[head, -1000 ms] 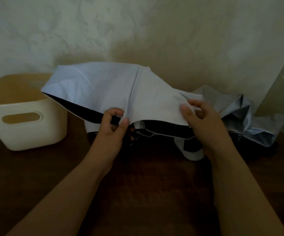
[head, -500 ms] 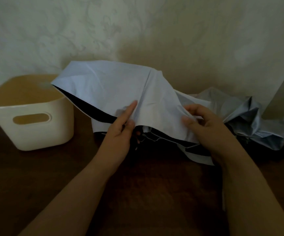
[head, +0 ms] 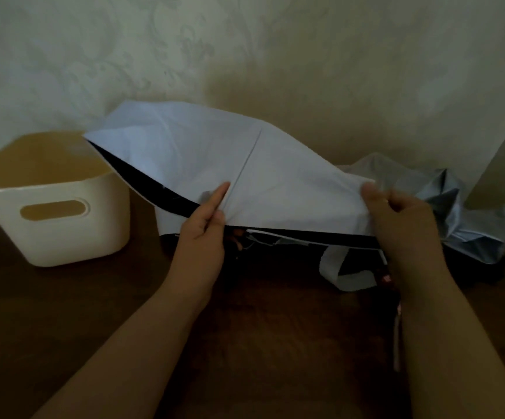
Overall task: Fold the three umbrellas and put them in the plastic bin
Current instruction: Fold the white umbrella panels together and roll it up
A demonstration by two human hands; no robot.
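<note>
Two umbrellas (head: pixel 245 164) on dark wood table (head: pixel 63 313) w/ papered wall (head: pixel 305 55).

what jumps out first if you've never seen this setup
The pale blue umbrella canopy, spread across the middle with its dark underside showing, held at its near edge by the left hand and right hand. A cream plastic bin stands on the left; another crumpled umbrella lies far right.
</note>
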